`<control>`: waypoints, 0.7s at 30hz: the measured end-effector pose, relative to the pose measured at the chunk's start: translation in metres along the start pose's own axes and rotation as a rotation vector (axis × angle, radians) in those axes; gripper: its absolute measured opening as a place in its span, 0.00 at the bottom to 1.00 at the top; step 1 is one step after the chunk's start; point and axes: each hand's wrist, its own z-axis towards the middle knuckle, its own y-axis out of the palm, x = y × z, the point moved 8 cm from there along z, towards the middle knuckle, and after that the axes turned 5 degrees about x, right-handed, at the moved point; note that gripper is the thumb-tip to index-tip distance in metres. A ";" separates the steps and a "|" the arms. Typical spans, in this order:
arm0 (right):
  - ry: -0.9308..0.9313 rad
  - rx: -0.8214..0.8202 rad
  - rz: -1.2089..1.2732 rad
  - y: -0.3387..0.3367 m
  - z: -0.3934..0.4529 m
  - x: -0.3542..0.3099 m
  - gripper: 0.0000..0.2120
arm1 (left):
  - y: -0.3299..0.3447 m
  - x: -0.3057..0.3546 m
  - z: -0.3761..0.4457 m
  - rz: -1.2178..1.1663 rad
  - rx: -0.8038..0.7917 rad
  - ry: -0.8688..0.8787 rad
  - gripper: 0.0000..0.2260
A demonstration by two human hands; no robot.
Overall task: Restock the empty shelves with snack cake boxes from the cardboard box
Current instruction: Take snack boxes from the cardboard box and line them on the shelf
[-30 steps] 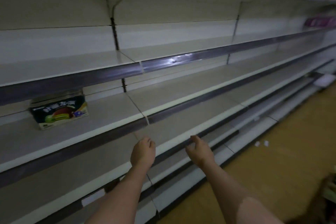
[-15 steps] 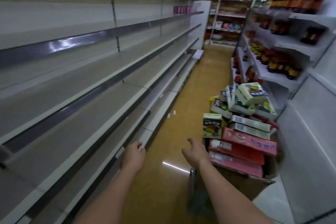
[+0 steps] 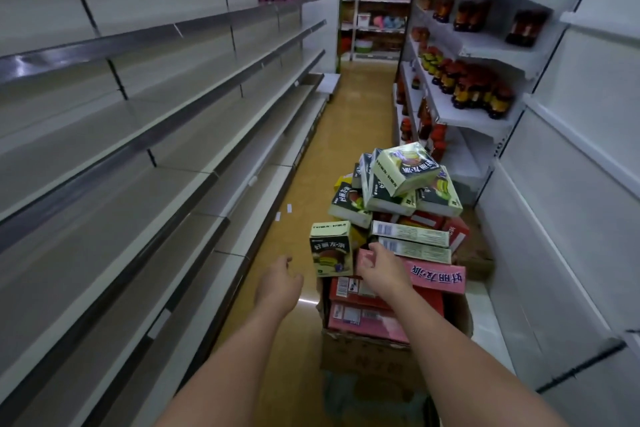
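Store aisle, bare shelves [image 3: 194, 135] left. Cardboard box [image 3: 363, 354] ahead, heaped with snack cake boxes. Green box [image 3: 331, 250] upright at the heap's left edge, between both hands. Left hand [image 3: 278, 284] and right hand [image 3: 382, 269] loosely curled, holding nothing; right hand nearer.

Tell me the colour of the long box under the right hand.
Pink, with dark lettering; the head view shows it, beneath the right hand.

Narrow aisle, yellow floor [image 3: 360, 121], bottle-stocked white shelving [image 3: 485, 118] on right.
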 end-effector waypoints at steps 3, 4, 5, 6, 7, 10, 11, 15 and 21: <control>0.008 -0.035 0.024 0.004 0.021 0.003 0.22 | 0.018 0.010 0.019 0.008 -0.043 -0.006 0.28; 0.013 -0.049 0.034 0.007 0.028 0.001 0.21 | 0.023 0.013 0.027 0.004 -0.058 -0.008 0.30; 0.012 -0.061 0.048 0.010 0.035 -0.001 0.20 | 0.028 0.016 0.035 -0.001 -0.072 -0.009 0.32; 0.017 -0.077 0.063 0.013 0.041 -0.004 0.20 | 0.031 0.019 0.044 -0.004 -0.085 -0.006 0.34; 0.020 -0.091 0.076 0.017 0.048 -0.006 0.21 | 0.035 0.022 0.052 -0.003 -0.102 0.001 0.36; 0.034 -0.117 0.055 0.026 0.062 -0.013 0.24 | 0.045 0.032 0.076 0.011 -0.167 0.042 0.40; 0.042 -0.119 0.049 0.029 0.066 -0.015 0.25 | 0.049 0.034 0.084 0.008 -0.192 0.053 0.41; 0.092 -0.140 0.028 0.040 0.079 -0.017 0.29 | 0.065 0.041 0.111 -0.067 -0.294 0.065 0.45; 0.110 -0.129 0.020 0.046 0.087 -0.012 0.33 | 0.085 0.041 0.121 -0.060 -0.404 0.072 0.38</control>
